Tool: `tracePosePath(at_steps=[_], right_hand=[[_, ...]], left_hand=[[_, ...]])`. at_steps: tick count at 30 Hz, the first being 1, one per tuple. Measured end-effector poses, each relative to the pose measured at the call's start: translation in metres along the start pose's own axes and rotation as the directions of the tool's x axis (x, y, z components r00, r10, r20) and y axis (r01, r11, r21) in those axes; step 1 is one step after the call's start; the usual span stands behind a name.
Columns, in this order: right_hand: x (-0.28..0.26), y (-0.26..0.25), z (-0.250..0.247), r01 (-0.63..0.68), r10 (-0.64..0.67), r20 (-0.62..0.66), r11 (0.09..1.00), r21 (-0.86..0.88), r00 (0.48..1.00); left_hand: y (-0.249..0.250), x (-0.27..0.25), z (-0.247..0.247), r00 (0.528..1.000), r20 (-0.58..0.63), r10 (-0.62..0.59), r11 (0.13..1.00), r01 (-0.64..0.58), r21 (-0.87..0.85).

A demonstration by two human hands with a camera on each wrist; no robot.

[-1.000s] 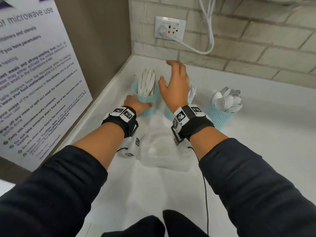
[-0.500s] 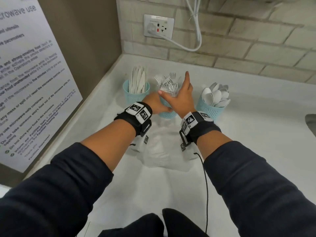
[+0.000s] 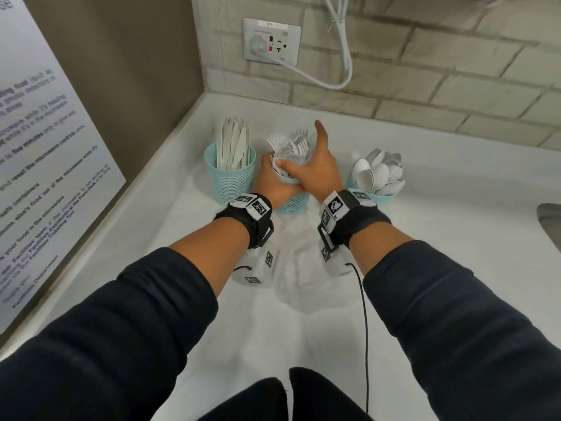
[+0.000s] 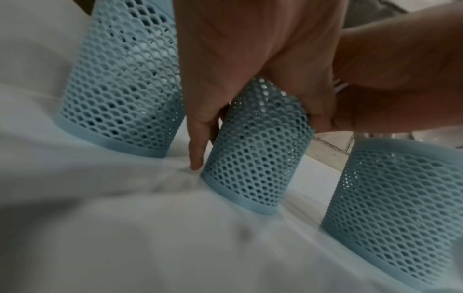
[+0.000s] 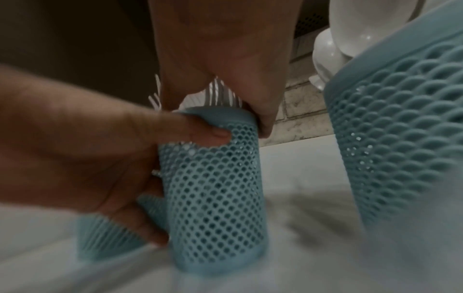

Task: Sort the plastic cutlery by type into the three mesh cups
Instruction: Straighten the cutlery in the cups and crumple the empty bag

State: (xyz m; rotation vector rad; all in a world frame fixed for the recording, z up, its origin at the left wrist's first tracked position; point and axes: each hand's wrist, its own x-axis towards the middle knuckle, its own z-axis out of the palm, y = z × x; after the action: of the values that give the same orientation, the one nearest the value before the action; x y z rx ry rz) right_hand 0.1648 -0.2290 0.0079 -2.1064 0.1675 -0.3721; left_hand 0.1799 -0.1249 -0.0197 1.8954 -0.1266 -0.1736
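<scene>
Three light-blue mesh cups stand in a row near the counter's back corner. The left cup (image 3: 231,177) (image 4: 120,79) holds white knives (image 3: 233,144). White forks (image 3: 293,144) (image 5: 220,93) fill the middle cup (image 3: 294,203) (image 4: 255,158) (image 5: 213,188). The right cup (image 3: 375,197) (image 4: 400,208) (image 5: 400,138) carries white spoons (image 3: 381,171) (image 5: 350,39). My left hand (image 3: 270,177) (image 4: 200,128) (image 5: 125,158) grips the middle cup from its left side. My right hand (image 3: 306,168) (image 5: 220,59) holds the same cup at the rim, thumb across the front, index finger pointing up.
A crumpled clear plastic bag (image 3: 303,284) lies on the white counter (image 3: 455,238) just in front of the cups. The brown side wall with a notice (image 3: 45,162) is to the left, the brick wall with a socket (image 3: 271,41) and white cable behind. A dark object (image 3: 550,220) shows at the right edge.
My left hand left the knife cup and moved right to the fork cup. My right hand dropped from above the cups onto the fork cup's rim.
</scene>
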Motion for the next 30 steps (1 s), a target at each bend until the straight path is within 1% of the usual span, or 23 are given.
tracePosePath(at_steps=[2, 3, 5, 7, 10, 13, 15, 18, 20, 22, 24, 26, 28, 30], right_hand=[[0.009, -0.005, -0.002, -0.030, 0.030, -0.015, 0.999, 0.028, 0.999], [0.011, -0.007, -0.002, -0.025, 0.026, -0.015, 0.999, 0.048, 1.000], [0.011, -0.010, 0.002, 0.012, -0.014, 0.026, 0.998, 0.057, 1.000], [0.012, -0.012, 0.003, 0.067, -0.065, 0.098, 0.997, -0.023, 0.993], [0.019, -0.016, -0.004, 0.097, -0.071, 0.155, 0.981, -0.169, 0.985], [0.026, -0.024, -0.004, 0.051, -0.018, 0.181, 0.983, -0.178, 0.983], [0.025, -0.027, 0.001, 0.100, -0.056, 0.196, 0.970, -0.221, 0.979], [0.020, -0.028, 0.009, 0.198, -0.162, 0.152, 0.945, -0.262, 0.975], [0.020, -0.030, 0.010, 0.211, -0.187, 0.111, 0.940, -0.267, 0.976], [0.024, -0.034, 0.005, 0.224, -0.226, 0.022, 0.944, -0.243, 0.974], [0.029, -0.038, -0.002, 0.245, -0.261, -0.055, 0.948, -0.201, 0.964], [0.030, -0.037, -0.006, 0.255, -0.268, -0.043, 0.947, -0.194, 0.963], [0.027, -0.030, -0.005, 0.222, -0.229, -0.014, 0.956, -0.192, 0.973], [0.021, -0.023, -0.003, 0.177, -0.183, -0.020, 0.969, -0.170, 0.983]], left_hand=[[-0.003, 0.004, -0.001, 1.000, 0.017, 0.016, 1.000, -0.016, -0.024], [-0.004, 0.005, -0.002, 1.000, 0.024, 0.007, 1.000, -0.007, -0.015], [-0.005, 0.006, -0.003, 0.999, 0.036, -0.002, 1.000, 0.003, -0.010], [-0.006, 0.007, -0.004, 0.999, 0.044, -0.005, 1.000, 0.005, -0.002], [-0.008, 0.008, -0.002, 0.999, 0.050, 0.019, 0.999, -0.017, -0.030], [-0.013, 0.011, 0.000, 0.999, 0.040, 0.006, 1.000, -0.006, -0.014], [-0.010, 0.011, -0.002, 0.999, 0.050, -0.012, 1.000, 0.011, 0.024], [-0.007, 0.011, -0.003, 0.997, 0.066, -0.036, 0.999, 0.033, 0.036], [-0.008, 0.011, -0.005, 0.996, 0.083, -0.029, 0.999, 0.028, 0.017], [-0.007, 0.010, -0.007, 0.996, 0.091, -0.016, 1.000, 0.015, 0.010], [-0.007, 0.010, -0.007, 0.995, 0.098, -0.029, 0.998, 0.024, 0.049], [-0.008, 0.011, -0.007, 0.995, 0.097, -0.024, 0.998, 0.019, 0.055], [-0.010, 0.011, -0.005, 0.995, 0.102, -0.007, 1.000, 0.004, 0.029], [-0.010, 0.010, -0.005, 0.995, 0.099, -0.012, 1.000, 0.011, 0.011]])
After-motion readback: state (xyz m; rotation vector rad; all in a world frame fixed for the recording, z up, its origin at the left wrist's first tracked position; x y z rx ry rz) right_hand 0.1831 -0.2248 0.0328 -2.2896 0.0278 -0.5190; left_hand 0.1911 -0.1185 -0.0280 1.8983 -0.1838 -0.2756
